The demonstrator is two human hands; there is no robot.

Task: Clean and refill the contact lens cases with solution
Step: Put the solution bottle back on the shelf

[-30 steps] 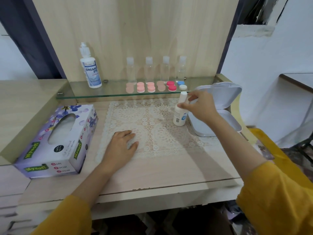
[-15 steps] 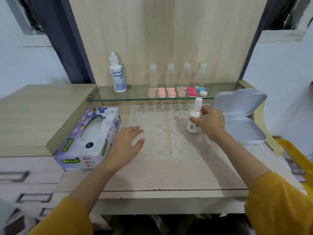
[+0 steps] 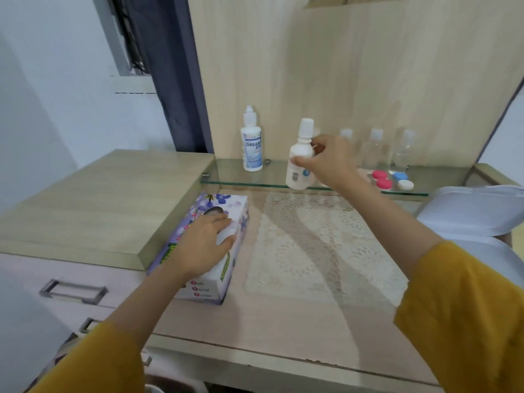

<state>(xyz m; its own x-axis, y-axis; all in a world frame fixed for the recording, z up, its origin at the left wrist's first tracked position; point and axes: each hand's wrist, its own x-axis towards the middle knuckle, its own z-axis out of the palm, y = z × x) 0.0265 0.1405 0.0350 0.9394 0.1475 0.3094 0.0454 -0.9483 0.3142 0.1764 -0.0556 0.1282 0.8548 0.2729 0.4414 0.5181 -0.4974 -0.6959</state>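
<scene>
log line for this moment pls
right hand: grips small white bottle upright before glass shelf | left hand: on tissue box opening, grip unclear | lens cases: on shelf, untouched

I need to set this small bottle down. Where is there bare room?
Bare: the glass shelf between the large solution bottle and the small bottle, and the lace mat. Crowded: the shelf's right end, with clear bottles and lens cases.

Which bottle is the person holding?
The small white bottle with the tall white cap: the right hand grips it. The bigger blue-labelled bottle and the clear bottles stand on the glass shelf, untouched.
</scene>
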